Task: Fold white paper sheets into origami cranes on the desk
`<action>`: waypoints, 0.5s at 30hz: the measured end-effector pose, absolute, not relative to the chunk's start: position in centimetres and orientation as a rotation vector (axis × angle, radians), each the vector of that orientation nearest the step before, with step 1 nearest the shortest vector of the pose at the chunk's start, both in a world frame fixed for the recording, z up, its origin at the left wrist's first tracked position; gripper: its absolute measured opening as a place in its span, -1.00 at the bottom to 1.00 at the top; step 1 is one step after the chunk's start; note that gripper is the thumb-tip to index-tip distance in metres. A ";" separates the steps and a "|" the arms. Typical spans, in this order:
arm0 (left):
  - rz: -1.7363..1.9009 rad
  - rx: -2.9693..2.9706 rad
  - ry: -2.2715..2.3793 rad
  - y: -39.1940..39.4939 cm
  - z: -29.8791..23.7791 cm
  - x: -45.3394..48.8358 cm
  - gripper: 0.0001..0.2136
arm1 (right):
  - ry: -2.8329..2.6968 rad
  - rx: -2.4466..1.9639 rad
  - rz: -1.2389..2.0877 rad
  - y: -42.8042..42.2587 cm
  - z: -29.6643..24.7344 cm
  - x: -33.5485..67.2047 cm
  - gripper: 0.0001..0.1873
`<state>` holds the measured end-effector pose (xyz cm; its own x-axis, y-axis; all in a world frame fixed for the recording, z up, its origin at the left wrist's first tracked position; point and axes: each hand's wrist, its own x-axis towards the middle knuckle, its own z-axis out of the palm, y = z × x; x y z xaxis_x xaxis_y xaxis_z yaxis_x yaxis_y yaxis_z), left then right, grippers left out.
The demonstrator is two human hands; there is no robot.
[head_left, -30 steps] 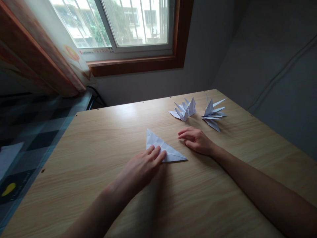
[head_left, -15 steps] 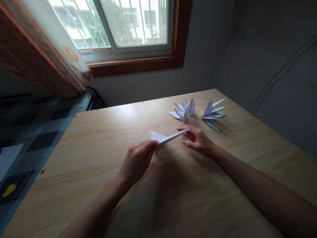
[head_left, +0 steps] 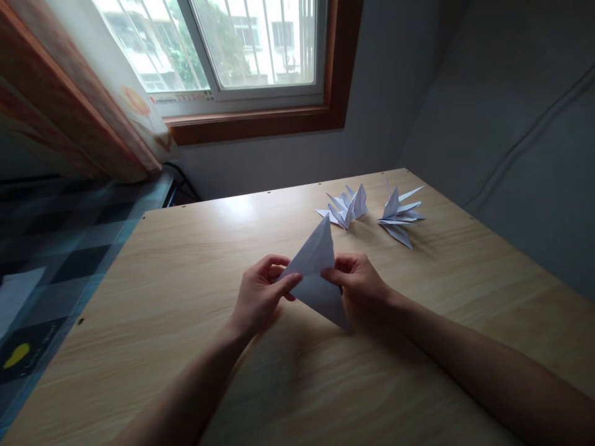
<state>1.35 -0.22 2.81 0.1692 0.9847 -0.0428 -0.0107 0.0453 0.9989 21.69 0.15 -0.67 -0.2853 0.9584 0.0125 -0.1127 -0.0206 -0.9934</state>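
Note:
A white paper folded into a triangle (head_left: 318,272) is held up above the wooden table (head_left: 186,272), one corner pointing up and one down toward me. My left hand (head_left: 260,294) pinches its left edge between thumb and fingers. At the right edge, my right hand (head_left: 360,285) grips it the same way. Both hands hover just over the middle of the table.
Two finished white folded paper figures (head_left: 344,207) (head_left: 400,214) lie at the table's far right. A window with a wooden frame (head_left: 260,121) and a curtain (head_left: 93,105) are behind. A checkered cloth surface (head_left: 56,248) lies to the left of the table.
The triangle lay flat on the table under my left fingers. My left hand lifted it, the right hand took its other edge, and it now stands tilted up between both hands.

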 end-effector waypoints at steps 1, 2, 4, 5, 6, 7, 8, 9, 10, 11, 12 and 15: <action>1.063 1.239 1.117 -0.1 2.8 1.2 -0.75 | -1.328 -1.013 1.452 0.3 -0.8 21.6 -0.65; 1.073 1.231 1.141 0.1 2.7 1.1 -0.75 | -1.328 -1.041 1.440 0.4 -0.8 21.6 -0.65; 1.095 1.207 1.165 0.3 2.7 0.8 -0.75 | -1.321 -1.074 1.436 0.7 -0.8 21.5 -0.63; 1.110 1.199 1.167 0.5 2.7 0.7 -0.75 | -1.324 -1.089 1.435 0.7 -0.8 21.5 -0.62; 1.122 1.200 1.166 0.6 2.7 0.6 -0.75 | -1.332 -1.104 1.432 0.8 -0.8 21.5 -0.61; 1.140 1.205 1.171 0.7 2.7 0.4 -0.75 | -1.339 -1.112 1.427 0.8 -0.7 21.5 -0.61; 1.168 1.208 1.188 0.9 2.7 0.3 -0.75 | -1.343 -1.113 1.418 0.8 -0.8 21.5 -0.60; 1.209 1.206 1.218 1.0 2.5 0.2 -0.75 | -1.341 -1.111 1.407 0.8 -0.8 21.6 -0.61; 1.265 1.198 1.260 1.1 2.4 0.1 -0.74 | -1.331 -1.107 1.392 0.8 -0.9 21.6 -0.62; 1.334 1.186 1.307 1.1 2.2 0.2 -0.74 | -1.314 -1.103 1.379 0.9 -1.0 21.7 -0.63; 1.402 1.182 1.348 1.1 1.9 0.3 -0.74 | -1.296 -1.101 1.368 0.9 -1.1 21.7 -0.65; 1.476 1.345 1.341 0.2 0.9 1.3 -0.69 | -1.290 -1.117 1.307 0.9 -1.2 21.5 -0.68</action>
